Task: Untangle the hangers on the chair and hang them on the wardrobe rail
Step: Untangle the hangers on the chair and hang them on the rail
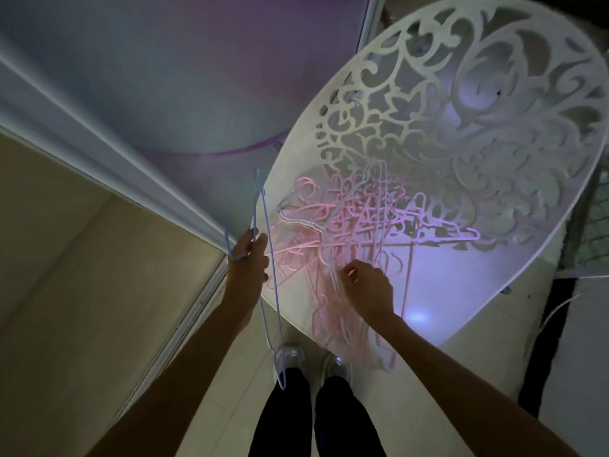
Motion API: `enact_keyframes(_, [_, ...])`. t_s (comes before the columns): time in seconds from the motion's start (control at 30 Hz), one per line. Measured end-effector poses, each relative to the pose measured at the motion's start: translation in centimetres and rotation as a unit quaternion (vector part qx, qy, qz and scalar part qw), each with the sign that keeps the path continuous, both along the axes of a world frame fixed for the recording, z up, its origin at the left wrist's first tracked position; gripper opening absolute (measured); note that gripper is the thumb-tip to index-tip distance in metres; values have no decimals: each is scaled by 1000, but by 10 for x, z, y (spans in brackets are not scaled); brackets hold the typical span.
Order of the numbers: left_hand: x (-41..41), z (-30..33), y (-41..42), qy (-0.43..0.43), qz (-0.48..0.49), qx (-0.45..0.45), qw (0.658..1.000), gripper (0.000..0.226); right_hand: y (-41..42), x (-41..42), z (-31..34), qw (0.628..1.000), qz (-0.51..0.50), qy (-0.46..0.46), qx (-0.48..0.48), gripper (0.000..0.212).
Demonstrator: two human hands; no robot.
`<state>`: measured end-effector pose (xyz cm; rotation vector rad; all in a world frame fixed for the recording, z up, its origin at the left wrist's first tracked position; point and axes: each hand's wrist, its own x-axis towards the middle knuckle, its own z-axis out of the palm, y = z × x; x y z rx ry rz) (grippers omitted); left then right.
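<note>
A tangled heap of pink and white hangers lies on the seat of a white chair with an ornate cut-out back. My left hand grips a thin blue hanger near its hook, left of the heap; the hanger hangs free of the pile, its long side running down past the chair's edge toward my feet. My right hand reaches into the near side of the heap, fingers curled and pinching a white hanger. No wardrobe rail is in view.
A sliding wardrobe door and its frame run diagonally along the left, with a beige panel below. My feet stand just in front of the chair. White cables lie on the floor at the right.
</note>
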<state>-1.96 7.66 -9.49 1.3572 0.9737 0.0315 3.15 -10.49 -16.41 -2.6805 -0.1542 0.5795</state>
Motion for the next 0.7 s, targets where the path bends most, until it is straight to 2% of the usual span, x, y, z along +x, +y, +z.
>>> enact_keyframes(0.07, [4, -1, -6, -16, 8, -6, 1000, 17, -5, 1, 7, 999, -14, -42, 27, 22])
enact_keyframes(0.13, [8, -4, -11, -24, 9, -2, 1000, 27, -4, 2, 12, 995, 30, -68, 62, 29])
enact_keyframes(0.2, [14, -9, -15, -27, 12, -2, 1000, 30, 4, 6, 8, 991, 113, -47, 46, 43])
enact_keyframes(0.27, [21, -13, -19, -25, 13, 0, 1000, 29, 13, 13, 5, 986, 163, -40, 8, 40])
enact_keyframes(0.37, [30, -21, -20, -17, 4, -1, 1000, 31, 5, 22, 9, 980, 176, -89, 4, 34])
enact_keyframes(0.47, [35, -29, -22, -15, -18, 9, 1000, 31, -25, 20, 13, 989, 79, -114, 41, 30])
enact_keyframes(0.53, [37, -32, -26, -15, -29, 20, 999, 31, -35, 15, 11, 990, -69, -67, 107, 31])
enact_keyframes(0.6, [40, -31, -31, -11, -38, 7, 999, 32, -35, 13, 4, 960, -208, -12, 189, 39])
enact_keyframes(0.7, [44, -27, -36, -7, -58, -20, 998, 35, -29, 19, 6, 914, -305, 62, 261, 71])
